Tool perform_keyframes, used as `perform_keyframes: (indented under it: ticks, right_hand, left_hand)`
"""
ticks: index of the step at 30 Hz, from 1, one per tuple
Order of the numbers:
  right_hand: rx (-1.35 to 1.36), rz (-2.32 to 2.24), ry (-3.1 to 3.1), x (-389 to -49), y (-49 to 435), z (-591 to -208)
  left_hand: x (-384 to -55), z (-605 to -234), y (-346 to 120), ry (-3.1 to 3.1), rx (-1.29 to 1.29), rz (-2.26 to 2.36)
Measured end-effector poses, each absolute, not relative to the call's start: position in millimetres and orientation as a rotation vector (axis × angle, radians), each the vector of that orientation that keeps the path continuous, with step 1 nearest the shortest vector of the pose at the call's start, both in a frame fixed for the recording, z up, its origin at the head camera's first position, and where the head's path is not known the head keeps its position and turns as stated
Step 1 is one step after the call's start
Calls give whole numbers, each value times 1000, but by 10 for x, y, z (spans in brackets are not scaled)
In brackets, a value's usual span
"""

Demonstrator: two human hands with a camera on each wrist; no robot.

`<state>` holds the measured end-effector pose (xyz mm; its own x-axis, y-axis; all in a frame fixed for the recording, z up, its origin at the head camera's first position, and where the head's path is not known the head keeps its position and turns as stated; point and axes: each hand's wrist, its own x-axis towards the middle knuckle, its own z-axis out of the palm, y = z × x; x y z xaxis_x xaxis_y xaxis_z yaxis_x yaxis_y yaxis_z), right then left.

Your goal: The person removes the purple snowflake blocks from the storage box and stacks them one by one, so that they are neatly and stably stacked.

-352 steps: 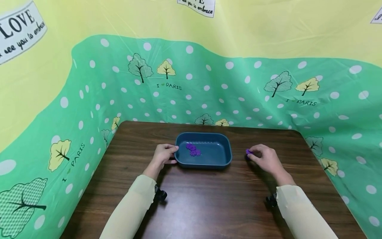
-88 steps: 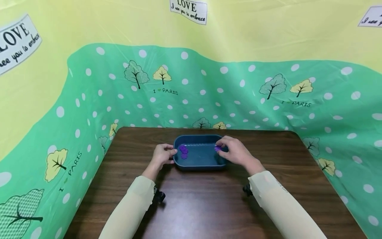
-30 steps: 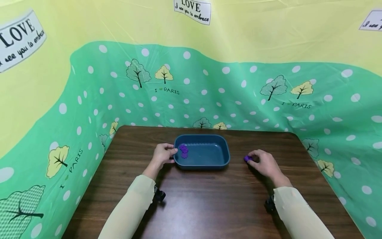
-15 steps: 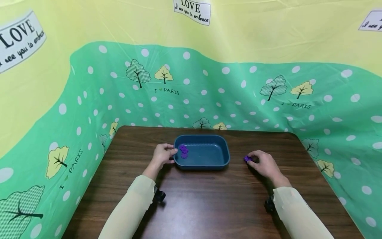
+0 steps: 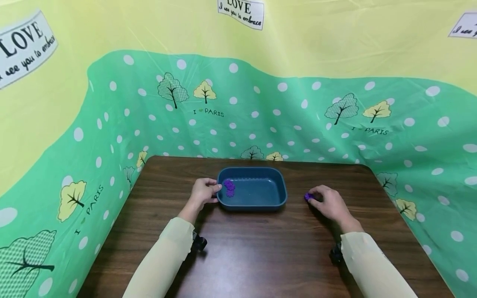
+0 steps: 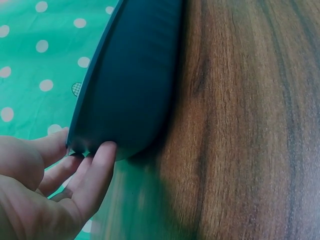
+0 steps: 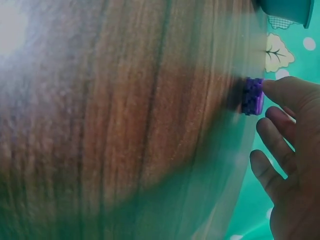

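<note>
My left hand (image 5: 203, 192) grips the left end of a dark blue rectangular tray (image 5: 257, 206), thumb on the rim and other fingers against the outer wall, as the left wrist view shows. A few purple flower-shaped pieces (image 5: 229, 188) lie inside the tray at its left end. To the right of the tray, my right hand (image 5: 329, 203) pinches a small purple stack of knobbly-edged pieces (image 7: 253, 96) at the table surface. The thumb is on the stack in the right wrist view, its other fingers loosely bent. The index finger's contact is mostly hidden.
Both hands work over a dark wood-grain table (image 5: 261, 256). A green and yellow patterned cloth (image 5: 238, 111) hangs around its back and sides. Black wrist cameras sit on both cuffs, the left camera (image 5: 199, 243) close over the table.
From inside the tray's right end 2.9 s ago, my right hand has moved right to the table with a purple piece. Tray pieces lie further left than 11.7 s ago. Left hand stays.
</note>
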<state>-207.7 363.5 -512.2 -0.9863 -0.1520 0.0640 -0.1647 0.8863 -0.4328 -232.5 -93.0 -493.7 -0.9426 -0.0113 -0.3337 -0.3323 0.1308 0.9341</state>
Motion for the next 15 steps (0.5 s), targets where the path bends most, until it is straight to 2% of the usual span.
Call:
perform_keyframes:
  ticks: [15]
  right_hand:
    - [333, 655, -2959, -2161, 3633, -4953]
  left_hand:
    - [-2363, -4927, -938, 2137, -354, 1889]
